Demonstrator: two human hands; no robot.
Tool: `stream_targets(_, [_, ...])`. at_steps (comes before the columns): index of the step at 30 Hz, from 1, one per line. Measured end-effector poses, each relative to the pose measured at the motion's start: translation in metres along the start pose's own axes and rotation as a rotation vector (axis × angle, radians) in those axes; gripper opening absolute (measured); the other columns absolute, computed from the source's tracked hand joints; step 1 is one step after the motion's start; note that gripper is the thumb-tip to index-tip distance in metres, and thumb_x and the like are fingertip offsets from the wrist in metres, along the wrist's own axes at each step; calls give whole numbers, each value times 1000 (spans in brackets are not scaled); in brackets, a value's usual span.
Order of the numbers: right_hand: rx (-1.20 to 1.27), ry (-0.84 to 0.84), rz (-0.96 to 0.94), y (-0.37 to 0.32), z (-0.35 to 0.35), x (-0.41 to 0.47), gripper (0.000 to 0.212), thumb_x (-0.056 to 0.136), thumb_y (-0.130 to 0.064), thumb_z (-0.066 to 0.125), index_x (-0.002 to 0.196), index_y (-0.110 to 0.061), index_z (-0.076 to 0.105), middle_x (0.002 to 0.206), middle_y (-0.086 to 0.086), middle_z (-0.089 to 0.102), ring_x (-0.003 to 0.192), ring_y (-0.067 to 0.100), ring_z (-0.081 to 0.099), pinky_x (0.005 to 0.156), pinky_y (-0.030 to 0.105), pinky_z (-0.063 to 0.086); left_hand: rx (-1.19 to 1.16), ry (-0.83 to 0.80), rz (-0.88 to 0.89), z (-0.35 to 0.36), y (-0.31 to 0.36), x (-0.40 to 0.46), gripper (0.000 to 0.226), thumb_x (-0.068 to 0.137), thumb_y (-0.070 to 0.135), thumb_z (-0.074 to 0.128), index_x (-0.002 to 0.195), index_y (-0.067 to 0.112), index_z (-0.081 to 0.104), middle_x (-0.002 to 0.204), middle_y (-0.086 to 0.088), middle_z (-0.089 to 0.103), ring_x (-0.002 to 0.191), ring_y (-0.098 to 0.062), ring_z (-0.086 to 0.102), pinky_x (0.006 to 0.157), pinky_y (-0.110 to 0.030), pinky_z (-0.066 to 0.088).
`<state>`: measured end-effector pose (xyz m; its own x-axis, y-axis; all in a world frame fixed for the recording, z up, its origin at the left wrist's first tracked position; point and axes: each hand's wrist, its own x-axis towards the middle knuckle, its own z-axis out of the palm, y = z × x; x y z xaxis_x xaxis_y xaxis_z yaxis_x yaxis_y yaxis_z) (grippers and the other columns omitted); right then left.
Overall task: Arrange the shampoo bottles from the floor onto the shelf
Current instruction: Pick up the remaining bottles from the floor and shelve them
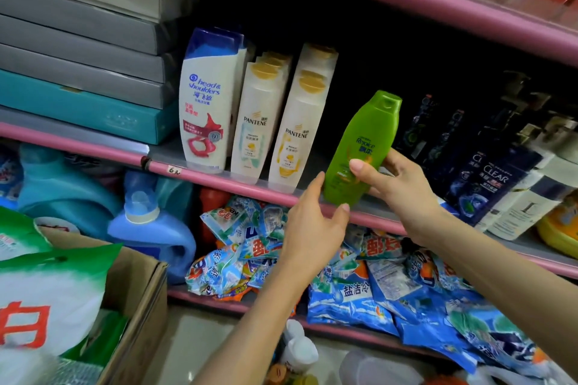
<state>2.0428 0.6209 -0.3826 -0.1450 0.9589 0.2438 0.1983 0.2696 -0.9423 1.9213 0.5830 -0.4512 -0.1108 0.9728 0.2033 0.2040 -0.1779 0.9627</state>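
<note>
Shelf placement is the step in hand: the right hand grips the green shampoo bottle tilted over the pink edge beside the Pantene bottles, the left hand loosely spread at its base, and next it likely needs standing upright in the gap.

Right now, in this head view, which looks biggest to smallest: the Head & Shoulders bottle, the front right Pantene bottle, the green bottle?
1. Head & Shoulders bottle
2. Pantene bottle and green bottle: they look alike, and the green one may be nearer the camera, so unsure.
</note>
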Motion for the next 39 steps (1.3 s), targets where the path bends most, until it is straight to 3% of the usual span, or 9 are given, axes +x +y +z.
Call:
stream_targets(3, [-56,5,-32,17,0,18,25,83,-23,70,107,-21,67,100,-9,73,97,10,69,77,20,56,44,-44,-36,2,-2,7,71,89,30,58,150,30,20,146,-1,43,122,-28,53,102,-47,43])
stream_targets(8, [37,-44,26,36,-3,37,24,84,-23,69,107,-23,65,104,-7,72,96,5,69,71,16,55,94,-104,-85,5,-7,13,74,91,29,55,152,31,12,146,-2,43,124,-35,50,102,-50,43])
stream_targets(11, [10,-126,29,45,-1,41,25,86,-19,67,111,-20,64,106,-5,72,92,2,69,67,9,52,99,-90,-105,7,-9,14,76,91,27,55,152,30,9,153,3,31,124,-32,51,101,-48,44])
stream_targets(15, [52,-159,16,51,1,41,25,87,-18,66,111,-21,64,99,-15,74,91,-1,69,66,7,51,105,-52,-90,9,-9,14,77,89,23,54,152,27,9,157,9,20,129,-22,46,106,-43,40])
stream_targets(19, [36,-157,12,57,1,43,31,80,-26,71,110,-20,65,102,-9,74,96,4,69,73,12,53,104,-9,-104,11,-11,13,73,90,21,53,152,25,14,156,8,22,132,-17,43,108,-41,39])
stream_targets(22, [-16,-173,26,66,1,44,28,80,-18,73,107,-20,66,104,-4,74,99,9,69,84,22,55,105,34,-133,12,-11,13,68,91,20,51,150,26,19,153,5,30,132,-18,42,105,-44,41])
stream_targets(28, [-45,-225,7,66,4,46,25,82,-11,71,101,-26,67,103,-6,73,100,10,69,86,23,55,90,65,-173,13,-9,12,68,90,19,50,150,27,19,147,-1,39,125,-30,49,100,-50,45])
stream_targets(35, [-63,-227,-8,66,5,45,25,83,-11,70,101,-28,67,104,-6,73,101,8,68,88,23,54,113,70,-163,11,-8,10,68,91,18,49,150,27,18,150,2,35,127,-27,48,101,-48,44])
stream_targets(39, [-107,-227,4,63,6,44,24,84,-13,70,104,-27,66,102,-10,72,98,2,67,83,16,53,114,82,-154,8,-7,11,63,90,17,48,148,26,25,145,-3,44,124,-27,50,102,-47,43])
